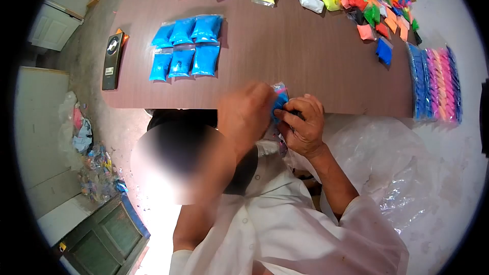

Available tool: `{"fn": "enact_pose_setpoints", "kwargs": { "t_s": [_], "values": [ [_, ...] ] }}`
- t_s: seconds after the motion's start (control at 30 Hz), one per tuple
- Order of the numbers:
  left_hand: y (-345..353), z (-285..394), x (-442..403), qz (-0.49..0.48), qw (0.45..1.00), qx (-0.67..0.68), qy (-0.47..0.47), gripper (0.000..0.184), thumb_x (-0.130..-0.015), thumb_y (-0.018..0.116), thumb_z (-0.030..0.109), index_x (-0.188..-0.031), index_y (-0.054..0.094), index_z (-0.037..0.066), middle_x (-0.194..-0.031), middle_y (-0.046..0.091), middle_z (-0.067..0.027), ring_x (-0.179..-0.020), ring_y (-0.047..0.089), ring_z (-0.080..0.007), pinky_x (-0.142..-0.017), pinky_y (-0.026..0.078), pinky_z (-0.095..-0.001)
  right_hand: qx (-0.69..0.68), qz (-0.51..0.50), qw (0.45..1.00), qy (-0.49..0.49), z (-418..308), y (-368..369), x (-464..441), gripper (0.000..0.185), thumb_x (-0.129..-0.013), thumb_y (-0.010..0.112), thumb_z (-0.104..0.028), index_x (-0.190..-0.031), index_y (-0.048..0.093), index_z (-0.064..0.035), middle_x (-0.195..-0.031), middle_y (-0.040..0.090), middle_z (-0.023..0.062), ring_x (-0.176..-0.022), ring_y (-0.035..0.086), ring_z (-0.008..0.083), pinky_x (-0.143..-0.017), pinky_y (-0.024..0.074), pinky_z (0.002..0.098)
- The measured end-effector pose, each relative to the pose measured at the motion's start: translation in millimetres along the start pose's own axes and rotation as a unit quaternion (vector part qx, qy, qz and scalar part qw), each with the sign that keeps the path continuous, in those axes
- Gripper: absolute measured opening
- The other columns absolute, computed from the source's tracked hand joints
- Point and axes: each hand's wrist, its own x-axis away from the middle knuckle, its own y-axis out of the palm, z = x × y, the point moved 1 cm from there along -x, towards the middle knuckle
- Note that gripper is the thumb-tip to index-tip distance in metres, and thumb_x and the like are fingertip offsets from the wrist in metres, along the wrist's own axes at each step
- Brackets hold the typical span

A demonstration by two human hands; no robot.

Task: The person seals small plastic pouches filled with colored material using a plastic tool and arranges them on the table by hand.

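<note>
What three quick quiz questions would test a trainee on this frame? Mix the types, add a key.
1. How many blue bags make up the two neat rows on the table?
2. From the wearer's view, where is the black device relative to those rows? A) left B) right C) on top of them
3. True or false: the right hand grips a small blue packet.

Key:
1. Six, three per row.
2. A, near the table's left edge.
3. True.
</note>
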Motion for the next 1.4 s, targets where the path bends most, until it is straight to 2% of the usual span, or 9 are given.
{"fn": "enact_pose_setpoints", "kwargs": {
  "t_s": [0.07, 0.27, 0.47, 0.63, 0.73, 1.1, 1.2, 1.27, 1.4],
  "values": [
    [0, 15, 5, -0.090, 0.995, -0.043, 0.001, 0.010, -0.091, 0.075, 0.012, -0.088, 0.069, 0.005, -0.084, 0.069, -0.0149, -0.075, 0.069, -0.0385, -0.064, 0.054, -0.0444, 0.002, 0.001, 1.000, 0.000, 0, -1, -2, 0.028, -0.070, 0.084, -0.009, -0.096, 0.079, -0.0175, -0.103, 0.068, 0.0001, -0.102, 0.065, 0.0216, -0.103, 0.0444, 0.0464],
    [6, 9, -16, -0.123, 0.989, -0.080, -0.023, 0.012, -0.092, 0.074, 0.014, -0.087, 0.069, 0.005, -0.084, 0.068, -0.0166, -0.076, 0.069, -0.0407, -0.065, 0.054, -0.0470, 0.010, 0.010, 1.000, 0.002, -1, -2, -4, 0.025, -0.069, 0.084, -0.009, -0.092, 0.079, -0.0169, -0.103, 0.069, -0.0003, -0.102, 0.066, 0.0207, -0.101, 0.0459, 0.0452],
    [15, -17, -33, -0.063, 0.997, 0.015, -0.042, 0.015, -0.092, 0.073, 0.012, -0.083, 0.068, 0.002, -0.083, 0.069, -0.0180, -0.077, 0.069, -0.0413, -0.065, 0.053, -0.0472, -0.001, 0.014, 1.000, 0.003, -1, -4, -4, 0.027, -0.069, 0.083, -0.007, -0.094, 0.078, -0.0167, -0.105, 0.068, -0.0002, -0.101, 0.066, 0.0217, -0.102, 0.0461, 0.0458],
    [5, 11, -14, -0.077, 0.996, -0.035, -0.025, 0.017, -0.093, 0.072, 0.013, -0.081, 0.067, 0.002, -0.083, 0.069, -0.0168, -0.075, 0.069, -0.0401, -0.064, 0.053, -0.0471, 0.013, 0.007, 1.000, 0.001, 1, -2, -3, 0.028, -0.069, 0.083, -0.005, -0.095, 0.076, -0.0152, -0.106, 0.069, 0.0017, -0.100, 0.066, 0.0244, -0.099, 0.0474, 0.0463],
    [13, 24, -7, -0.100, 0.993, -0.069, -0.002, 0.016, -0.094, 0.072, 0.015, -0.083, 0.067, 0.003, -0.082, 0.069, -0.0158, -0.073, 0.069, -0.0396, -0.064, 0.053, -0.0474, -0.006, 0.035, 0.999, -0.024, -1, -5, -8, 0.030, -0.068, 0.084, -0.005, -0.095, 0.075, -0.0131, -0.109, 0.069, 0.0070, -0.099, 0.066, 0.0293, -0.088, 0.0512, 0.0480],
    [10, -6, -32, -0.061, 0.996, -0.036, -0.046, 0.011, -0.092, 0.073, 0.012, -0.088, 0.071, 0.002, -0.085, 0.072, -0.0179, -0.075, 0.071, -0.0382, -0.066, 0.055, -0.0440, 0.006, 0.055, 0.998, -0.020, -5, -3, -10, 0.026, -0.065, 0.082, 0.000, -0.087, 0.075, -0.0125, -0.101, 0.066, 0.0034, -0.091, 0.066, 0.0266, -0.083, 0.0498, 0.0406],
    [5, -1, -10, -0.067, 0.996, -0.026, -0.049, 0.010, -0.090, 0.075, 0.009, -0.089, 0.071, 0.000, -0.084, 0.071, -0.0184, -0.073, 0.071, -0.0371, -0.064, 0.054, -0.0424, 0.007, 0.051, 0.999, -0.011, -5, -1, -7, 0.027, -0.066, 0.082, 0.001, -0.087, 0.075, -0.0135, -0.100, 0.066, 0.0025, -0.091, 0.066, 0.0266, -0.083, 0.0497, 0.0406],
    [3, 6, 4, -0.059, 0.998, -0.020, -0.014, 0.010, -0.090, 0.076, 0.008, -0.089, 0.071, 0.000, -0.082, 0.071, -0.0183, -0.072, 0.070, -0.0364, -0.063, 0.053, -0.0417, -0.015, 0.031, 0.999, 0.011, 0, 1, -1, 0.028, -0.071, 0.081, -0.006, -0.096, 0.077, -0.0179, -0.109, 0.068, 0.0009, -0.103, 0.065, 0.0239, -0.101, 0.0482, 0.0473],
    [-2, 4, 8, -0.057, 0.997, -0.022, -0.050, 0.012, -0.090, 0.077, 0.009, -0.088, 0.070, 0.000, -0.079, 0.070, -0.0176, -0.070, 0.070, -0.0347, -0.063, 0.053, -0.0403, 0.008, 0.005, 1.000, 0.020, -2, -1, 1, 0.028, -0.074, 0.081, -0.010, -0.101, 0.078, -0.0187, -0.110, 0.068, 0.0003, -0.104, 0.065, 0.0224, -0.105, 0.0469, 0.0468]
  ]
}}
